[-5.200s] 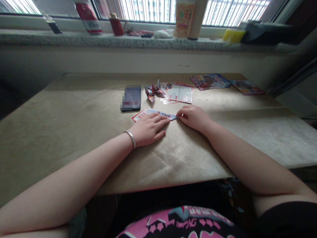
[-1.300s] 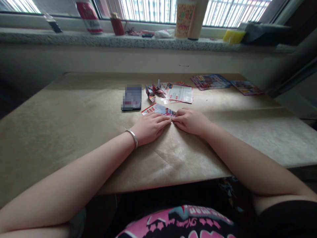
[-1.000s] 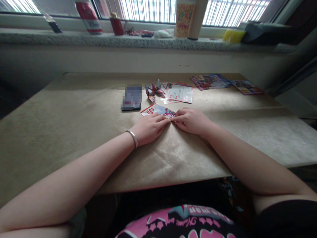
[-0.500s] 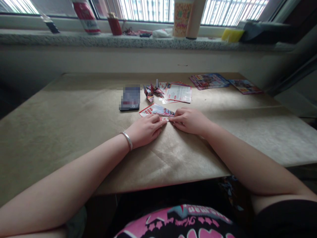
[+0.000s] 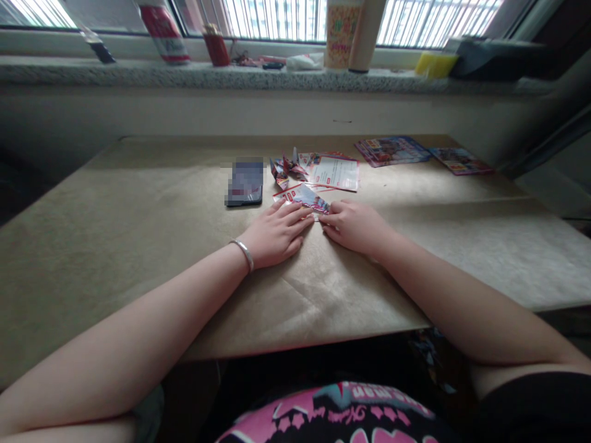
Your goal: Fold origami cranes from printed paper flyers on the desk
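Observation:
A small folded sheet of printed paper (image 5: 302, 197), red, white and blue, lies on the brown paper-covered table (image 5: 138, 209) just beyond both hands. My left hand (image 5: 277, 234), with a silver bangle on the wrist, lies flat with its fingers stretched over the sheet's near edge. My right hand (image 5: 353, 224) has its fingers curled and pinches the sheet's right corner. The two hands' fingertips nearly touch. The part of the sheet under the fingers is hidden.
A dark phone (image 5: 244, 183) lies left of the sheet. Behind it are small folded paper figures (image 5: 286, 169) and a printed leaflet (image 5: 335, 172). More leaflets (image 5: 392, 151) lie at the far right. The windowsill (image 5: 138, 72) holds a can, cups and small items.
The printed sheet has been folded shorter and now lies more bunched toward the centre. Both hands have closed in on it and shifted slightly away from me.

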`<state>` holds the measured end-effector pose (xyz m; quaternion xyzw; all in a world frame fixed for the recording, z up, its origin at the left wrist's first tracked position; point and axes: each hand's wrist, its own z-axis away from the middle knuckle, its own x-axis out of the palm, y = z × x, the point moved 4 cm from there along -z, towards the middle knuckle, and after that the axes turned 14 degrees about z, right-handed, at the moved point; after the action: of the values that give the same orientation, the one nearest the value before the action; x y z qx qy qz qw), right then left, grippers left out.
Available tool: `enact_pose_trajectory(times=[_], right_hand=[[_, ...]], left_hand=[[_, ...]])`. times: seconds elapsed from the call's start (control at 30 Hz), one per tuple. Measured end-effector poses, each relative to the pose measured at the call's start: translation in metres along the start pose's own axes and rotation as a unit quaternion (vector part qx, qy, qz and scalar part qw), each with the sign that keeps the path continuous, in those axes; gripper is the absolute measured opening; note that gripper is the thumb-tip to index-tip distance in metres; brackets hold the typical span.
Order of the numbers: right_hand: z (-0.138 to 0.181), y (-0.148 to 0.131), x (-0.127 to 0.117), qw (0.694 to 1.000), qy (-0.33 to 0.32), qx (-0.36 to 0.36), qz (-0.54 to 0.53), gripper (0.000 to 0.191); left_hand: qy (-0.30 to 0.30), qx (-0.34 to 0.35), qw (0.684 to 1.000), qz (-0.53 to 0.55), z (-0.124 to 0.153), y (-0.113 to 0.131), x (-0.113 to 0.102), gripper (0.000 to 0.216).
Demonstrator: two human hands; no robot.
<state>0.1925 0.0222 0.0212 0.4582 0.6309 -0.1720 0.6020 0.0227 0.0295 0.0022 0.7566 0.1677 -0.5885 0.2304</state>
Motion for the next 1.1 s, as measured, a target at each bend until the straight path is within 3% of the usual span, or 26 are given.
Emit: enact_pose_trajectory(times=[0.37, 1.1], right_hand=[[-0.001, 0.005, 0.002, 0.997, 0.042, -0.061, -0.033, 0.034], [0.001, 0.008, 0.007, 0.997, 0.046, -0.031, -0.046, 0.031]], left_hand=[[0.005, 0.014, 1.0, -0.005, -0.001, 0.002, 0.001, 0.05], [-0.001, -0.043, 0.997, -0.064, 0.003, -0.007, -0.019, 0.034]])
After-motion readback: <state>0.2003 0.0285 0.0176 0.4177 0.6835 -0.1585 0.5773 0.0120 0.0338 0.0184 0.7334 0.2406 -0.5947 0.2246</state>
